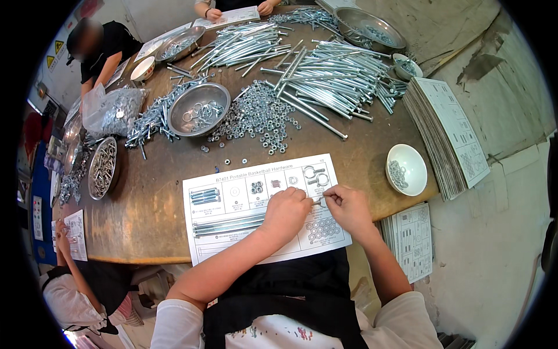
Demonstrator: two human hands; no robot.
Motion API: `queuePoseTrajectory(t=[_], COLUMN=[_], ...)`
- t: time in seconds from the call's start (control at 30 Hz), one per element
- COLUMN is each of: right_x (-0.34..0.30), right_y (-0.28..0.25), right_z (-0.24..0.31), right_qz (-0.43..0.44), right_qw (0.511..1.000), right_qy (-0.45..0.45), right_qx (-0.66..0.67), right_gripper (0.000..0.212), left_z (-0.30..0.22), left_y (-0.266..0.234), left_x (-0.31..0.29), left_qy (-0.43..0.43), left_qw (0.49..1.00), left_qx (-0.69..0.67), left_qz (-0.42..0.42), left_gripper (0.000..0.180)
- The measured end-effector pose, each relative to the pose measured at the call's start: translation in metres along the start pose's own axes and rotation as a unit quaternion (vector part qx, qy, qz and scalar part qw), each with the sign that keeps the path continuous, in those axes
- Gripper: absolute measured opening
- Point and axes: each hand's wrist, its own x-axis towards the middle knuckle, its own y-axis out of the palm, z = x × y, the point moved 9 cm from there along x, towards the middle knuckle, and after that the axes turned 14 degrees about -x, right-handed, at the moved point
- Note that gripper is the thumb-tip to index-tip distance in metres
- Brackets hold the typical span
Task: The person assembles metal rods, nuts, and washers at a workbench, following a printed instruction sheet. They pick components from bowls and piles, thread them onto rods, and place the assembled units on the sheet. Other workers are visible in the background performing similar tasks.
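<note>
A printed sheet [247, 251] with part pictures lies at the table's near edge, under both my hands. My left hand [289, 214] is closed over the sheet's middle, its fingertips at a small ring-ended metal piece [318, 202]. From the other side my right hand [349, 210] pinches the same piece; fingers hide much of it. Two ring-ended pieces [318, 175] rest at the sheet's upper right. Long bolts [228, 224] lie across its left half, below short bolts [205, 196]. Several nuts [256, 187] sit near the top.
Beyond the sheet are a nut heap [256, 116], long bolt piles [334, 75] and a steel bowl [197, 132] of rings. A white bowl [414, 174] stands right, beside stacked sheets [459, 139]. A screw bowl [103, 168] and plastic bag [113, 110] are left. Other people [107, 52] sit around the table.
</note>
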Motion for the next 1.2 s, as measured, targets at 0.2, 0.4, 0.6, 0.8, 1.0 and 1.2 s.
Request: queuePoseTrajectory(t=[0.2, 0.4, 0.6, 0.8, 1.0, 1.2], right_x=[0.002, 0.02, 0.018, 0.022, 0.009, -0.006], right_y=[-0.015, -0.02, -0.009, -0.006, -0.013, -0.008], right_z=[0.003, -0.006, 0.007, 0.007, 0.038, 0.051], right_qz=[-0.016, -0.006, 0.011, 0.012, 0.005, 0.064], right_qw=[0.998, 0.982, 0.992, 0.996, 0.975, 0.968], right_qy=[0.001, 0.013, 0.005, 0.018, -0.131, -0.168], right_qx=[-0.065, -0.191, -0.127, -0.087, -0.179, -0.175], right_gripper=[0.019, 0.036, 0.043, 0.041, 0.037, 0.029], left_z=[0.004, 0.039, 0.039, 0.061, 0.058, 0.025], left_y=[-0.045, -0.083, -0.049, -0.018, -0.013, -0.098], left_x=[-0.013, -0.124, -0.261, -0.307, -0.302, -0.179], left_qy=[-0.014, -0.298, -0.452, -0.523, -0.514, -0.269], left_qw=[0.995, 0.914, 0.763, 0.604, 0.632, 0.852], left_qx=[-0.058, -0.275, -0.456, -0.597, -0.58, -0.438], left_qz=[-0.076, 0.03, 0.073, -0.075, -0.023, -0.101], left_gripper=[0.02, 0.017, 0.037, 0.039, 0.034, 0.018])
